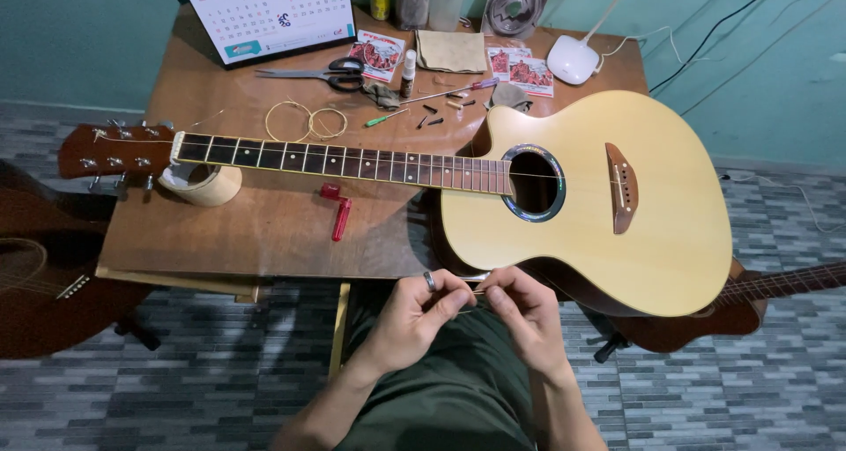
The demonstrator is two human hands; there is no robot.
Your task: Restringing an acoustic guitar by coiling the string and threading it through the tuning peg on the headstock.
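The left hand and the right hand meet just below the lower edge of the acoustic guitar, over the person's lap. Both hands are pinched nearly shut, thumb against forefinger, on a thin guitar string that runs between them; it is so fine that its ends cannot be made out. A ring sits on one finger of the left hand.

The guitar lies face up on the wooden surface, its pale body overhanging the edge nearest the hands and its neck resting on a roll of tape far to the left of the body. As I judge it, that overhang is the main risk: a knock from a wrist or knee could tip the body off the edge. A slipping pinch could also let the springy wire whip loose, kink, or prick a fingertip.

Just beside the neck, on the side towards the hands, lies a red string winder; beyond the neck sit a coiled string, scissors, a small green screwdriver and a few dark bridge pins. Those pins look easy to sweep off the surface if the guitar is shifted. Another, darker guitar stands left of the surface.
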